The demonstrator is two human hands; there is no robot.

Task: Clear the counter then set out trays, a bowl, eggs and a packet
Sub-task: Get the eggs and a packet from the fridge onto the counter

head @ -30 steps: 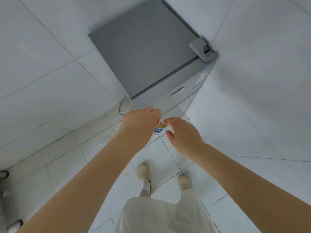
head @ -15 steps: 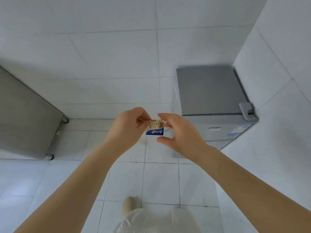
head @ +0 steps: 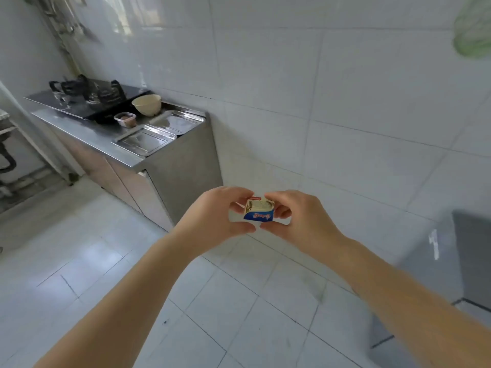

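A small gold and blue packet (head: 259, 210) is pinched between my left hand (head: 212, 219) and my right hand (head: 300, 219), held out in front of me above the floor. Far off to the upper left stands a steel counter (head: 106, 140). On it lie two steel trays, one nearer (head: 144, 140) and one farther (head: 176, 121), with a cream bowl (head: 146, 104) behind them. No eggs can be made out from here.
A small clear container (head: 125, 119) with something brown sits beside the trays. A black gas hob (head: 90, 98) fills the counter's far end. A grey fridge (head: 470, 251) is at the right edge. White tiled floor lies between me and the counter.
The view has swung left from the fridge to the counter. My right hand has closed onto the packet, which both hands now hold.
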